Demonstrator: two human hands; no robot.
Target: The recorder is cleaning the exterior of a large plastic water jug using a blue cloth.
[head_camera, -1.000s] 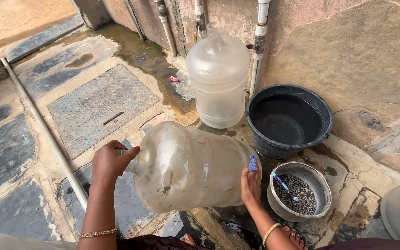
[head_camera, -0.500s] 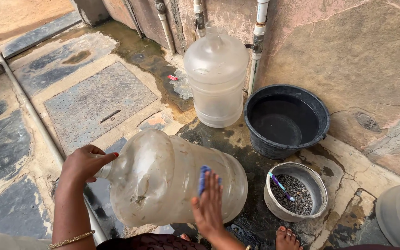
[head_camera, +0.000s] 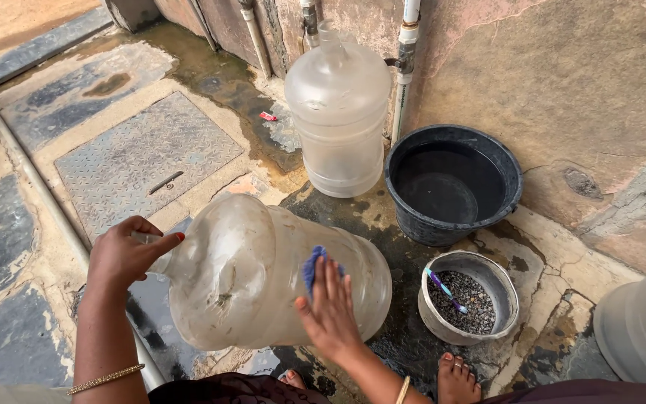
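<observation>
Left hand (head_camera: 125,254) was closed round the neck of a cloudy plastic water jug (head_camera: 263,273) (lying sideways); right hand (head_camera: 330,310), open-palmed, pressed a blue scrubber (head_camera: 314,263) against it.

place: outdoor wash area of a home, by a wall tap
floor: wet, stained stone slabs (head_camera: 9,239), patched cement, puddles near the wall
wall: rough plastered wall (head_camera: 562,67) far right, pipes (head_camera: 405,67) running down it
drain: metal chequer-plate cover (head_camera: 143,153) set in the floor, far left
water gear: upright clear water jug (head_camera: 340,112) under the pipes, black tub (head_camera: 454,183) beside it
cleaning gear: small pot of grit (head_camera: 469,299) with a toothbrush (head_camera: 446,290), near right
person: barefoot, crouched on the wet floor
</observation>
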